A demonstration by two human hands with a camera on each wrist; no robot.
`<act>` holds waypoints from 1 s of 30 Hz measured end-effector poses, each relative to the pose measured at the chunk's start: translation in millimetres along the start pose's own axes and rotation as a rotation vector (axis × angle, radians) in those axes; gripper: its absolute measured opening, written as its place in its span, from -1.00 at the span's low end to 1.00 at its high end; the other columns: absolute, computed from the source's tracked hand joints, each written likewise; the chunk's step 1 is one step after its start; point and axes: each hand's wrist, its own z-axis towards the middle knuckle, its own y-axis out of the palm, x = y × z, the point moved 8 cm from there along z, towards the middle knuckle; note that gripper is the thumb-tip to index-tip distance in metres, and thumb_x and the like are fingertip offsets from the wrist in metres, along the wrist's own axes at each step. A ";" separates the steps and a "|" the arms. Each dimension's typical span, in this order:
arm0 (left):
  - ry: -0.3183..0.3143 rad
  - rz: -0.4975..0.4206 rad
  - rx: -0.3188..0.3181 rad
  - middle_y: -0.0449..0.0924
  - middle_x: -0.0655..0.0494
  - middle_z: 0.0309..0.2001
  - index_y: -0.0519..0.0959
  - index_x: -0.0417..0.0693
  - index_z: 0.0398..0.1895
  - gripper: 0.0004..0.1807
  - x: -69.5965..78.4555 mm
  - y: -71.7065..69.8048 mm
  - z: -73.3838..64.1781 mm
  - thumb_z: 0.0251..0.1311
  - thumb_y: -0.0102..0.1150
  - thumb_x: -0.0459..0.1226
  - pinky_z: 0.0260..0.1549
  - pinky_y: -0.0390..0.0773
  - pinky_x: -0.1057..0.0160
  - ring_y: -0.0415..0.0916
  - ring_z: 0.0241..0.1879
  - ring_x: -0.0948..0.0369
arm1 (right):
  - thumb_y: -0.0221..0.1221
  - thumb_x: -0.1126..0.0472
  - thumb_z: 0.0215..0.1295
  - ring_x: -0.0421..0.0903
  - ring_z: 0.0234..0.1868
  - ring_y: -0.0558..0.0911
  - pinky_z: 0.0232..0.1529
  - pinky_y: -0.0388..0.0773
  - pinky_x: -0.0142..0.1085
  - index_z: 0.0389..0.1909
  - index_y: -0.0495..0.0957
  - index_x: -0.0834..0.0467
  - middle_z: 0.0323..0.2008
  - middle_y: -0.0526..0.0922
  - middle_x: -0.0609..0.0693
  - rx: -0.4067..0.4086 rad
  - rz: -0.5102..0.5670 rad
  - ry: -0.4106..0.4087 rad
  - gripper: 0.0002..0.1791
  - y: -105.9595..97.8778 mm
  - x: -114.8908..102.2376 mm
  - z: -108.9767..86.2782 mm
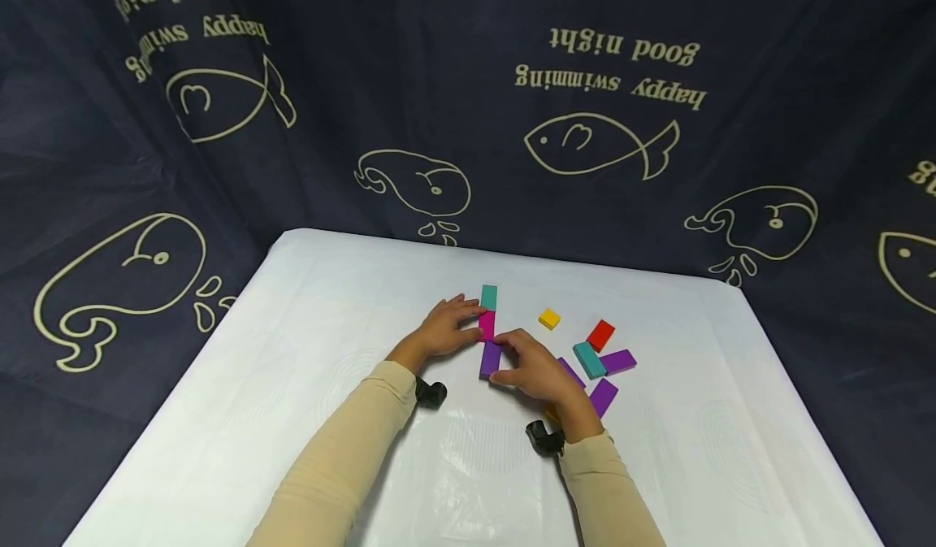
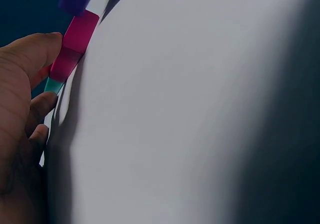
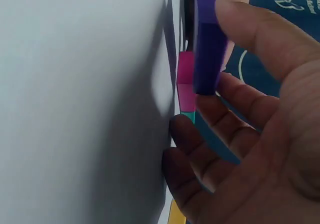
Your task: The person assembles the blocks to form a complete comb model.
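Three blocks form a line on the white table: a teal block at the far end, a pink block in the middle and a purple block nearest me. My left hand is at the line's left side, with thumb and index finger holding the pink block. From the right, my right hand pinches the purple block by its ends between thumb and fingers. In the right wrist view this purple block looks raised off the table and apart from the pink block. The other right fingers reach down near the tabletop.
Right of the line lie a yellow block, a red block, a teal block and several purple blocks. My right hand partly covers some. A dark patterned cloth hangs behind the white table.
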 end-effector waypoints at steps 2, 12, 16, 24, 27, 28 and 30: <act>0.001 -0.002 -0.002 0.29 -0.06 0.44 0.44 -0.05 0.37 -0.45 0.0 0.5 -0.4 0.35 0.14 -0.09 0.44 -0.12 -0.13 -0.01 0.51 -0.07 | 0.46 0.17 0.09 0.04 0.27 0.44 0.34 0.29 0.02 0.21 0.50 0.14 0.16 0.52 0.01 0.001 -0.014 0.004 -0.37 2.2 0.9 0.6; 0.012 -0.001 0.007 0.30 -0.06 0.43 0.46 -0.06 0.36 -0.45 0.7 1.0 0.2 0.33 0.13 -0.10 0.44 -0.10 -0.13 0.01 0.50 -0.07 | 0.44 0.17 0.11 0.06 0.27 0.42 0.34 0.29 0.02 0.21 0.52 0.16 0.17 0.52 0.06 0.002 -0.059 0.047 -0.39 6.2 6.5 0.7; 0.011 -0.001 0.011 0.31 -0.07 0.42 0.46 -0.06 0.35 -0.45 -0.6 1.2 -0.5 0.33 0.13 -0.10 0.43 -0.09 -0.14 0.02 0.49 -0.08 | 0.43 0.18 0.13 0.07 0.27 0.42 0.34 0.28 0.05 0.18 0.54 0.15 0.15 0.55 0.04 0.006 -0.053 0.037 -0.44 6.2 4.8 1.6; 0.004 -0.018 0.016 0.32 -0.09 0.42 0.47 -0.05 0.35 -0.45 -0.3 -1.6 -0.6 0.32 0.16 -0.11 0.44 -0.10 -0.14 0.02 0.49 -0.08 | 0.42 0.19 0.14 0.11 0.25 0.45 0.33 0.28 0.04 0.17 0.56 0.18 0.14 0.57 0.08 0.022 -0.075 -0.006 -0.45 7.6 -0.5 7.6; 0.002 -0.010 0.006 0.31 -0.08 0.42 0.46 -0.04 0.36 -0.45 -0.6 -1.2 -0.4 0.33 0.15 -0.10 0.44 -0.11 -0.14 0.01 0.50 -0.08 | 0.42 0.19 0.14 0.11 0.25 0.45 0.33 0.28 0.05 0.16 0.56 0.18 0.13 0.58 0.08 0.031 -0.071 -0.006 -0.46 7.6 -0.2 8.2; 0.002 -0.008 0.004 0.31 -0.08 0.42 0.46 -0.04 0.36 -0.45 -0.7 -1.1 -0.3 0.33 0.15 -0.10 0.44 -0.11 -0.14 0.01 0.50 -0.08 | 0.41 0.19 0.15 0.11 0.25 0.45 0.33 0.28 0.04 0.16 0.56 0.18 0.13 0.58 0.08 0.032 -0.069 -0.005 -0.47 7.7 0.0 8.4; 0.003 -0.006 0.005 0.31 -0.08 0.42 0.46 -0.04 0.36 -0.45 -1.0 -1.2 -0.2 0.33 0.15 -0.10 0.43 -0.10 -0.15 0.01 0.50 -0.08 | 0.41 0.19 0.15 0.11 0.25 0.45 0.34 0.28 0.04 0.16 0.56 0.18 0.14 0.58 0.08 0.035 -0.063 -0.007 -0.47 7.8 -0.1 8.8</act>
